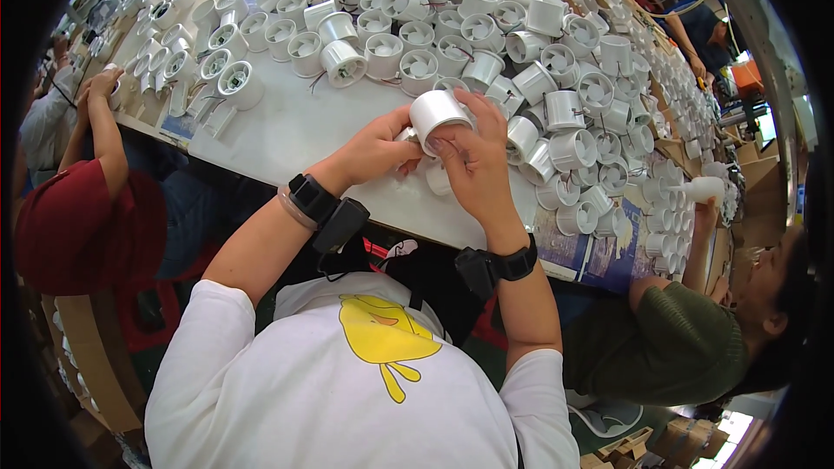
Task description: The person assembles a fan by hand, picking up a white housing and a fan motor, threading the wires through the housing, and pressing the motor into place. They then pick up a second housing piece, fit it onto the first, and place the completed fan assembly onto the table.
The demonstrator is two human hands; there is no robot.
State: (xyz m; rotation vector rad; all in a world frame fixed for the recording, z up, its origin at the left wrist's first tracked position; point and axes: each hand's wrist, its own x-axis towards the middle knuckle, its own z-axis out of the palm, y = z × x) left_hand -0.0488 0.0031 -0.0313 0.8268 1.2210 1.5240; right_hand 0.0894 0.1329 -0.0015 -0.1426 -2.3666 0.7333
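A white plastic cylindrical fan housing is held above the table's near edge, between my two hands. My right hand grips it from the right, with the thumb at its lower rim and the fingers round its far side. On the left, my left hand is closed against the housing's side; its fingertips are partly hidden. Whatever is inside the housing does not show. Just under it, another white piece is partly covered by my right hand. The nearest loose housing lies on its side, showing a green circuit board.
Heaped white fan housings, many with blades and thin wires, cover the table from its far middle to the right. Housings with boards stand at the far left. A person in a red shirt sits left; another in dark green sits right.
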